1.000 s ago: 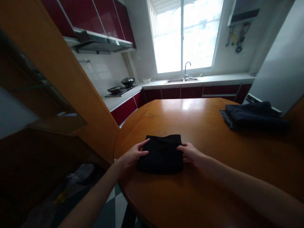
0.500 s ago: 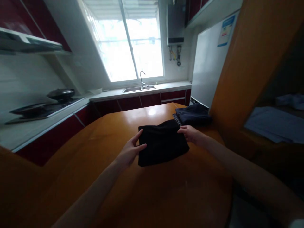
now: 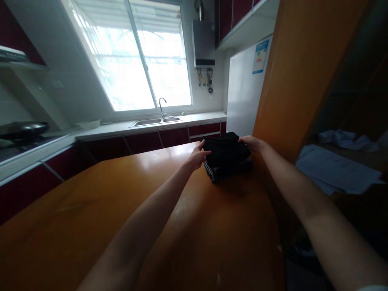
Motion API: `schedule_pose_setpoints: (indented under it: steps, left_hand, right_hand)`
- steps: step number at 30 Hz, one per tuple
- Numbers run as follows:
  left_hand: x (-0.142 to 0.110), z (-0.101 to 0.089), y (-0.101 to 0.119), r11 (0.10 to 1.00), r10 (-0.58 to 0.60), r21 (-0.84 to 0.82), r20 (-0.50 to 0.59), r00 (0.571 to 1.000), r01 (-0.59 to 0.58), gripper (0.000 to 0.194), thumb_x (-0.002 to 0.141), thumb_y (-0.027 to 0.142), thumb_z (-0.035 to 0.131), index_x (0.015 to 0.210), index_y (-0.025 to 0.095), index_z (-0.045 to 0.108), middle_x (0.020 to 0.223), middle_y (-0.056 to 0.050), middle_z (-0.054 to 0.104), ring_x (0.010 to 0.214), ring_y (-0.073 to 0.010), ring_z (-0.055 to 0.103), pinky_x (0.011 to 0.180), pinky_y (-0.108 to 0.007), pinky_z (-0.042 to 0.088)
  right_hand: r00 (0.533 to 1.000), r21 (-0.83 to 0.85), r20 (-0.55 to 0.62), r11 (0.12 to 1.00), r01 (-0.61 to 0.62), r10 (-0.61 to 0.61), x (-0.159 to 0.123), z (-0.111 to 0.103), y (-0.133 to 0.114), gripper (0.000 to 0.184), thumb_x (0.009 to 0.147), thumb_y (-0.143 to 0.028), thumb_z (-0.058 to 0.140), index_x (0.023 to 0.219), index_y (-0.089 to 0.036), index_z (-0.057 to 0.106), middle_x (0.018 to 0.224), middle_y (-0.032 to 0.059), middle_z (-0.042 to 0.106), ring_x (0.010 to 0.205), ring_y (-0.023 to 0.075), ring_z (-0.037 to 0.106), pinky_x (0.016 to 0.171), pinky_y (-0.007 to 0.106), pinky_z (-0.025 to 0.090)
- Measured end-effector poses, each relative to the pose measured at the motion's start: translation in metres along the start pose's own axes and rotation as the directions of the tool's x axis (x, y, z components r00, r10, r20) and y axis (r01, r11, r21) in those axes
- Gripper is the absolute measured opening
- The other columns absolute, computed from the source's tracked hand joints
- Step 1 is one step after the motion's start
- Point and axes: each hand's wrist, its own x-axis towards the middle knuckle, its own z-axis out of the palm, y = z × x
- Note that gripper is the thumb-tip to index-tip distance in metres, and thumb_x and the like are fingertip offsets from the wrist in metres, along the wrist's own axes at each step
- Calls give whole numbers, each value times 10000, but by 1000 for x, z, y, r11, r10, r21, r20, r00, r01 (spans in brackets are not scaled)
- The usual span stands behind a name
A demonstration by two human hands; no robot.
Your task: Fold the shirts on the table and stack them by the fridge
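Observation:
A folded black cloth [image 3: 226,150] rests on top of a stack of dark folded clothes [image 3: 228,171] at the far right end of the orange wooden table [image 3: 121,210]. My left hand [image 3: 197,155] grips the cloth's left edge with its fingers curled round it. On the right edge, my right hand [image 3: 253,143] lies over the cloth's far corner, fingers closed on it. Both arms are stretched far forward.
A tall orange wooden panel [image 3: 300,68] stands just right of the stack, with white papers [image 3: 333,169] on a shelf beyond it. A white fridge [image 3: 242,93], a sink [image 3: 157,120] under the window and a wok [image 3: 24,129] on the counter lie behind.
Both hands carried the black cloth from the table's near edge across to the right and set it on the dark stack. The view swung right.

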Motion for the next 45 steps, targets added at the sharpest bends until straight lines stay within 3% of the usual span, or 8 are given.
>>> schedule_pose_setpoints:
  steps: [11,19,24,27,31,36,41,45]
  left_hand:
    - [43,3,-50,988,-99,-113,32,995,102,1036,734,48,783,1595,294,262,1420,-108,584,995,-181,689,650,-189,557]
    - [46,0,-63,981,-174,85,-19,985,175,926,737,82,786,1547,280,383,1332,-115,628,885,-157,682,585,-172,502]
    - [53,5,-58,949,-189,242,-85,978,204,735,754,139,778,1444,183,529,1154,-131,700,875,-197,677,592,-209,500]
    - [56,15,-60,923,-138,344,-125,983,173,673,735,154,796,1374,131,587,1125,-142,711,945,-235,677,679,-247,519]
    - [55,24,-69,878,-40,470,-128,991,96,577,663,100,828,1220,84,676,1121,-159,713,1037,-276,661,808,-278,511]
    - [51,24,-81,816,24,578,-90,996,33,435,682,116,819,1099,68,704,1104,-178,704,1079,-308,640,925,-342,483]
    - [47,26,-92,739,91,673,-89,992,-7,421,743,149,774,1150,113,668,1343,-184,578,1360,-330,425,1125,-368,331]
    - [41,29,-76,687,117,726,-96,989,-11,405,828,249,733,1200,115,644,1463,-219,463,1427,-381,323,1170,-445,250]
  right_hand:
    - [994,18,46,995,-101,100,43,-4,38,77,869,-159,574,796,-136,579,577,1,582,475,115,528,464,204,457]
    - [994,-185,-40,977,-105,100,46,1,55,70,768,-153,681,795,-133,619,556,-10,552,478,125,517,462,221,444]
    - [988,-383,-153,922,-45,-15,56,10,48,204,795,-178,678,983,-100,690,861,135,693,853,274,680,751,352,561]
    - [955,-502,-226,863,55,-192,58,29,43,398,897,-246,579,1278,-134,618,1354,204,582,1325,351,483,1089,445,414]
    - [910,-742,-1,611,277,-415,63,58,53,476,998,-341,426,1453,-220,504,1649,82,284,1531,281,142,1242,463,110]
    - [946,-791,72,560,246,-315,86,62,71,598,1035,-478,305,1552,-186,378,1671,107,224,1543,293,131,1222,539,117]
    - [971,-799,75,569,194,-226,107,59,80,657,1039,-519,235,1586,-165,314,1681,107,184,1546,263,137,1237,411,119]
    - [976,-804,93,563,191,-197,112,60,81,679,1036,-545,245,1595,-163,292,1687,105,156,1551,271,106,1239,410,105]
